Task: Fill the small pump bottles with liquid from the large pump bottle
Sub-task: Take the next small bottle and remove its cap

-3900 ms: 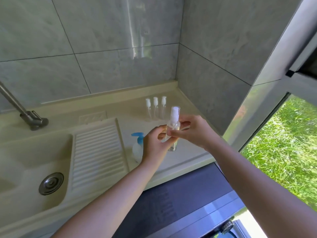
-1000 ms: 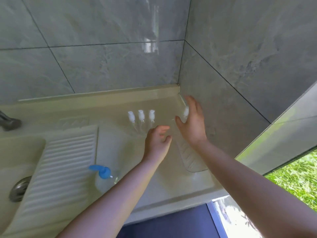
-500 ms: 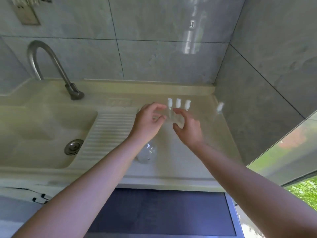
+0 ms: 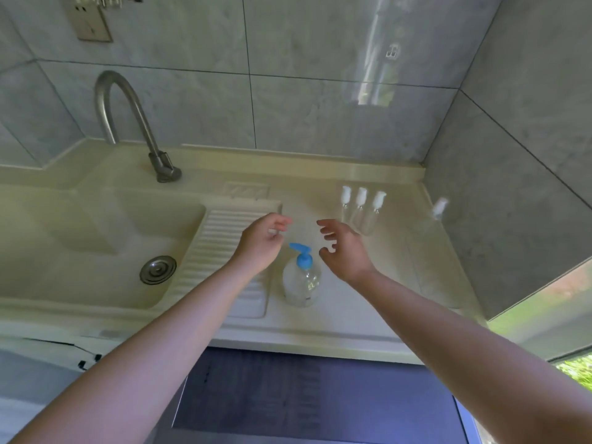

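Both hands have pulled back from the small bottles: left hand (image 4: pixel 261 241) and right hand (image 4: pixel 344 251) hover empty, fingers loosely spread, over the big bottle (image 4: pixel 301 278) on the worktop (image 4: pixel 352 318). One bottle (image 4: pixel 437 216) stands apart by the wall, likely filled; three (image 4: pixel 360 209) seem left

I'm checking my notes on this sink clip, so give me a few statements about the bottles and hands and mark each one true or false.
1. Both hands are empty. True: the left hand and right hand hold nothing.
2. The big bottle has a red pump. False: it is blue.
3. Three small bottles stand in a row. True.
4. A fourth small bottle lies in the basin. False: it stands apart by the right wall.
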Action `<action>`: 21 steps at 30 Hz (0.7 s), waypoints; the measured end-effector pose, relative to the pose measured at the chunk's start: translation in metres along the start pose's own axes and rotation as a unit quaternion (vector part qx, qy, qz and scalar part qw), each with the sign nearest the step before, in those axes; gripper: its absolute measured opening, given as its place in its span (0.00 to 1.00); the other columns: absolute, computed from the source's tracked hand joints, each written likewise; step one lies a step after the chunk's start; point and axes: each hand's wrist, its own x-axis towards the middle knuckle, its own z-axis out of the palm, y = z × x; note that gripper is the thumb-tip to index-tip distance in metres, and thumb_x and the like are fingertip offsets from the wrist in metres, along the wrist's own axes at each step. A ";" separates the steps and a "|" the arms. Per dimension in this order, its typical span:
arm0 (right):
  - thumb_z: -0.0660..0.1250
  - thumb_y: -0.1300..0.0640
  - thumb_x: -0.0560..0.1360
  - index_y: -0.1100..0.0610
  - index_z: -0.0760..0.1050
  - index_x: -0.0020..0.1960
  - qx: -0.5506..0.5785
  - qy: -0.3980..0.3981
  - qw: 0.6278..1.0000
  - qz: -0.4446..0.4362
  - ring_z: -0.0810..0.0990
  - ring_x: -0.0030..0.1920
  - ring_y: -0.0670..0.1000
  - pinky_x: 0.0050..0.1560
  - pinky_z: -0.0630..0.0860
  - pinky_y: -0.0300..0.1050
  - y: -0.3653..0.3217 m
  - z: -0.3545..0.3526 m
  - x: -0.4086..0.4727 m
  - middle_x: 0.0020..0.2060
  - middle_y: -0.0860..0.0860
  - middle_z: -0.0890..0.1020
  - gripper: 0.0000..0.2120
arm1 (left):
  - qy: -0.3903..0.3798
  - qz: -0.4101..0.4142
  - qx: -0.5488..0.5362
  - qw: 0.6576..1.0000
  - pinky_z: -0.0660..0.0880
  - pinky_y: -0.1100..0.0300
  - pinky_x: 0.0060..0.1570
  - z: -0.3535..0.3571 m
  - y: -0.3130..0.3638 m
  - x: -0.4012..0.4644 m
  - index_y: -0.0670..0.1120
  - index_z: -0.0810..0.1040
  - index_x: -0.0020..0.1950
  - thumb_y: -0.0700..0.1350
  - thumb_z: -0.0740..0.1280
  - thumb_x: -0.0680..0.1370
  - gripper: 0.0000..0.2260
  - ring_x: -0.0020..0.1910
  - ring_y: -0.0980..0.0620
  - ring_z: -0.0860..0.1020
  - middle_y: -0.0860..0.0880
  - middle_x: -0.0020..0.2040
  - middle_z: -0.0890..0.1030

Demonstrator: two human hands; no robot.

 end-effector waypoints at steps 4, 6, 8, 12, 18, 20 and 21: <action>0.68 0.62 0.73 0.53 0.71 0.71 -0.196 0.059 0.979 -0.006 0.73 0.65 0.56 0.64 0.67 0.48 -0.004 -0.014 0.040 0.66 0.53 0.76 0.27 | -0.083 -0.040 -0.005 0.996 0.76 0.58 0.56 0.001 0.000 0.037 0.52 0.78 0.51 0.32 0.58 0.77 0.17 0.47 0.49 0.79 0.49 0.50 0.82; 0.68 0.56 0.73 0.48 0.67 0.74 -0.340 0.086 0.936 -0.011 0.67 0.69 0.57 0.64 0.63 0.51 -0.010 -0.031 0.065 0.69 0.50 0.73 0.30 | -0.104 -0.035 0.002 0.994 0.74 0.60 0.52 0.002 0.000 0.051 0.52 0.78 0.53 0.32 0.58 0.77 0.17 0.47 0.49 0.79 0.50 0.50 0.82; 0.67 0.52 0.75 0.46 0.62 0.77 -0.414 0.063 0.908 -0.001 0.62 0.72 0.57 0.66 0.61 0.52 -0.013 -0.044 0.086 0.72 0.50 0.70 0.32 | -0.111 -0.030 0.004 0.993 0.72 0.63 0.46 0.005 0.001 0.058 0.51 0.78 0.55 0.32 0.58 0.77 0.17 0.48 0.50 0.80 0.51 0.50 0.81; 0.62 0.44 0.79 0.44 0.57 0.78 -0.535 -0.025 0.844 0.036 0.55 0.77 0.57 0.72 0.55 0.55 -0.003 -0.048 0.124 0.73 0.53 0.68 0.30 | -0.119 -0.033 -0.011 0.992 0.71 0.62 0.45 0.016 -0.004 0.076 0.49 0.78 0.57 0.32 0.59 0.76 0.17 0.48 0.50 0.80 0.49 0.51 0.82; 0.60 0.46 0.81 0.42 0.62 0.75 -0.544 -0.050 0.836 0.053 0.63 0.72 0.56 0.67 0.57 0.53 0.015 -0.037 0.150 0.65 0.50 0.77 0.23 | -0.113 -0.047 -0.014 0.992 0.76 0.57 0.49 0.023 -0.021 0.090 0.55 0.78 0.50 0.33 0.61 0.75 0.17 0.51 0.47 0.81 0.54 0.46 0.81; 0.61 0.45 0.80 0.42 0.65 0.73 -0.552 -0.064 0.830 0.052 0.64 0.71 0.55 0.66 0.58 0.53 0.017 -0.033 0.154 0.64 0.49 0.77 0.22 | -0.104 -0.053 -0.021 0.993 0.76 0.54 0.52 0.021 -0.025 0.093 0.58 0.77 0.49 0.33 0.60 0.75 0.18 0.51 0.45 0.81 0.55 0.46 0.81; 0.62 0.46 0.80 0.42 0.67 0.72 -0.560 -0.067 0.824 0.051 0.65 0.70 0.54 0.65 0.59 0.52 0.019 -0.032 0.156 0.63 0.48 0.78 0.21 | -0.100 -0.056 -0.024 0.993 0.76 0.55 0.50 0.021 -0.026 0.093 0.57 0.77 0.49 0.34 0.60 0.75 0.18 0.50 0.45 0.81 0.55 0.46 0.81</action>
